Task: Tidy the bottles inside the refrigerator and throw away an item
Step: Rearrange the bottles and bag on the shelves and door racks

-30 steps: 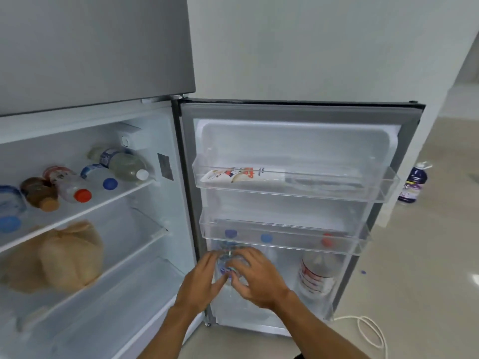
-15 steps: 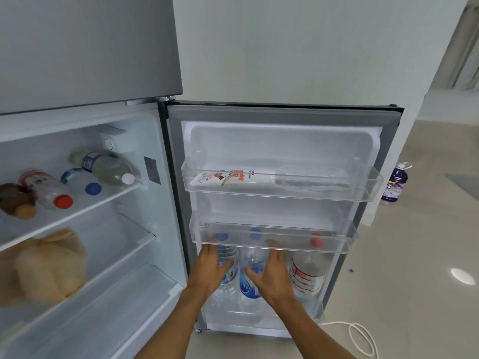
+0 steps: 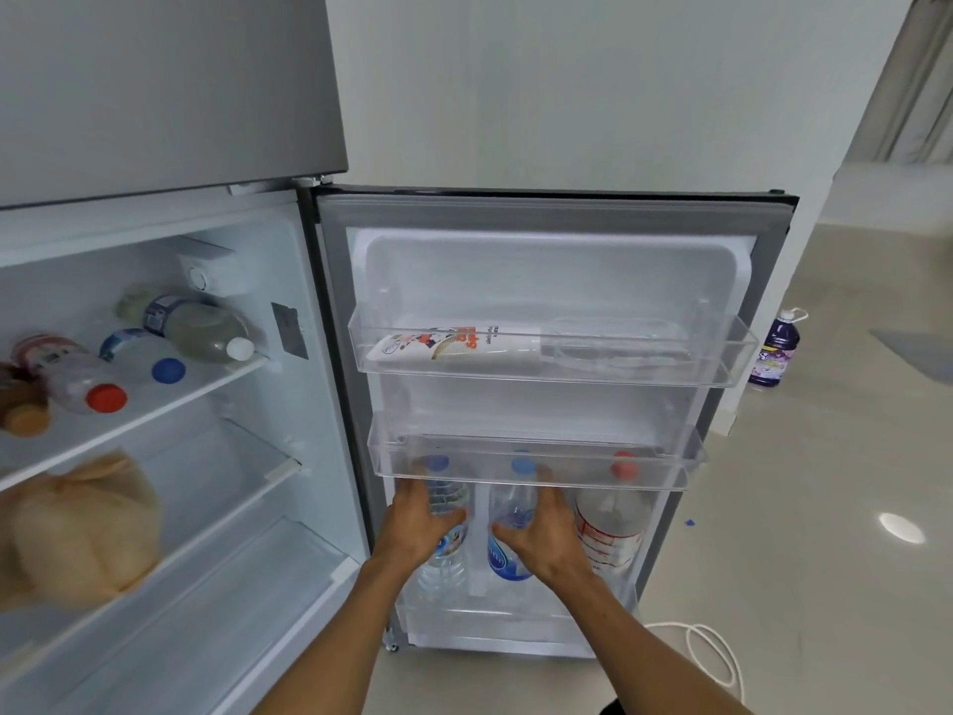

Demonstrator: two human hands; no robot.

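Note:
The refrigerator door stands wide open. Its bottom door bin (image 3: 515, 624) holds three upright bottles. My left hand (image 3: 420, 526) wraps the left clear bottle (image 3: 443, 565), which has a blue cap. My right hand (image 3: 544, 534) grips the middle blue-labelled bottle (image 3: 508, 513), also blue-capped. A larger red-capped bottle (image 3: 608, 528) stands to their right, untouched. On the top inner shelf (image 3: 170, 405) several bottles lie on their sides, among them a white-capped one (image 3: 201, 327), a blue-capped one (image 3: 139, 353) and a red-capped one (image 3: 77, 387).
The middle door bin (image 3: 536, 464) sits just above my hands. The upper door bin (image 3: 554, 353) holds a printed white tube lying flat. A tan plastic bag (image 3: 82, 534) rests on the lower inner shelf. A purple bottle (image 3: 773, 353) and a white cord (image 3: 717, 657) are on the floor.
My hands rose from one bottle low in the door bin and separated, and each now holds its own upright bottle. The view shifted left and closer.

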